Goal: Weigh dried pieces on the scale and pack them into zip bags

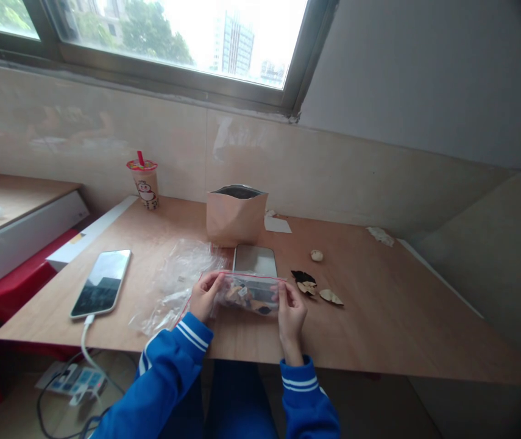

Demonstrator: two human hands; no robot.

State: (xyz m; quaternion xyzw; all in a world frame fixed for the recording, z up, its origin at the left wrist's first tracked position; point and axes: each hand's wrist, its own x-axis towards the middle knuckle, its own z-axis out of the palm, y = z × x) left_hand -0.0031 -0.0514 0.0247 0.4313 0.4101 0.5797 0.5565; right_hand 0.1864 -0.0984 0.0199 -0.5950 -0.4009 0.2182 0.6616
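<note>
A clear zip bag (251,299) with a red seal line is stretched between my hands, with dark and tan pieces inside it. My left hand (205,297) pinches its top left corner, fingers closed. At the opposite top corner, my right hand (291,310) grips the bag in the same way. Just behind the bag lies a small scale-like device with a pale flat top (255,260), its near part hidden. Several empty clear zip bags (173,280) are heaped beside my left hand. Right of my right hand are dried leaf-like pieces (306,285).
A brown pouch (236,218) stands upright and unsealed behind the flat device. A smartphone (102,283) with a charging cable lies at left, and a drink cup (147,186) stands near the wall. A round pale lump (316,255) and a white paper piece (277,225) lie further back.
</note>
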